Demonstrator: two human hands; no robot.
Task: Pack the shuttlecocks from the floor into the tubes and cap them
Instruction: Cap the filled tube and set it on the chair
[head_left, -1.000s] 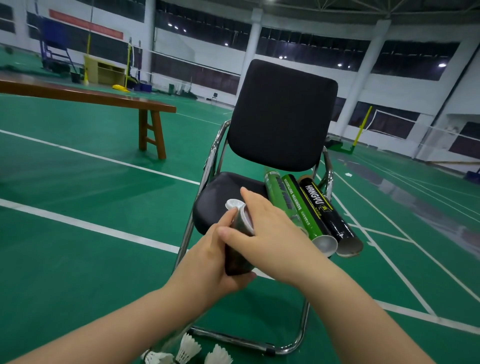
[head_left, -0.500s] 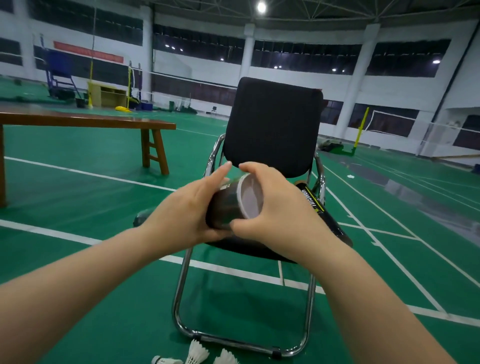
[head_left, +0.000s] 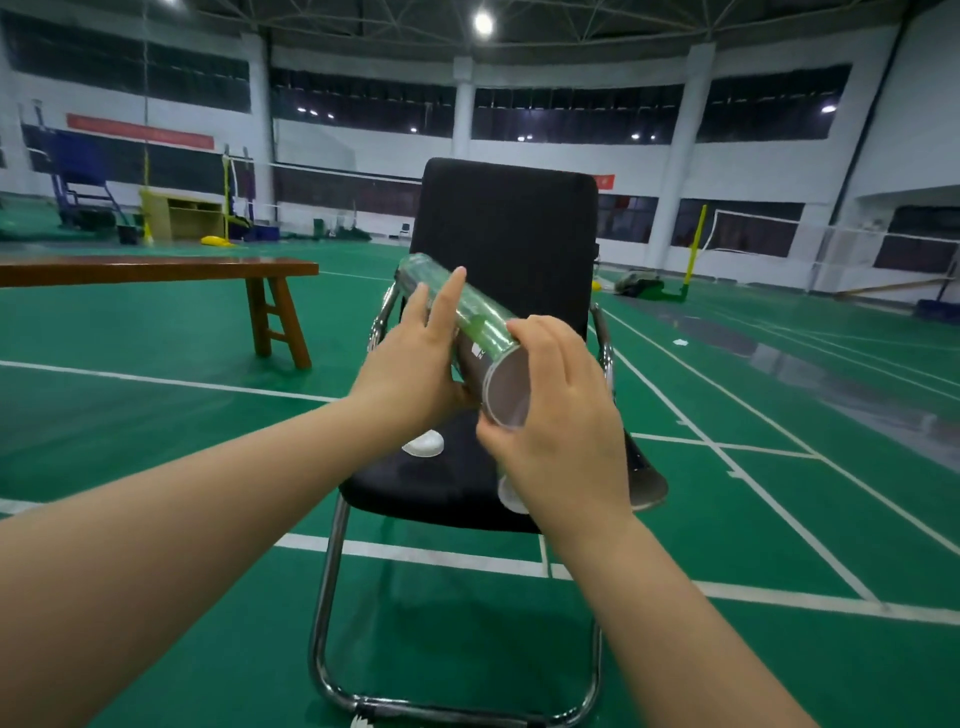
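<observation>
Holding the tube (head_left: 475, 319) up in both hands, right over the chair (head_left: 509, 234) seat and clear of it. Tilting it: far end higher, toward the backrest and off to the left, near end lower and pointing back at the camera.

Gripping it from the left with the left hand (head_left: 410, 369), palm against the barrel. Laying one straight finger (head_left: 447, 297) along the top, though hard to say which finger; hiding the rest of the grip behind and under the barrel.

Wrapping the right hand (head_left: 566, 415) round the near end, fingers curling over the top of the rim and thumb coming up from below, pinching that end between them. Showing a dull grey disc at that end; cannot tell whether cap or open mouth.

Reaching both bare forearms forward, converging on the tube, with the hands close together but not touching.

Spotting a white cap (head_left: 423, 445) lying flat on the seat just below the left hand. Spotting a second tube (head_left: 649, 486) on the seat to the right, mostly hidden behind the right hand, its end poking past the seat's edge.

Catching a scrap of white shuttlecock (head_left: 363, 721) at the very bottom, on the green floor (head_left: 156, 467) by the chair's chrome frame. Noting a wooden bench (head_left: 156, 267) off to the left, well apart.
</observation>
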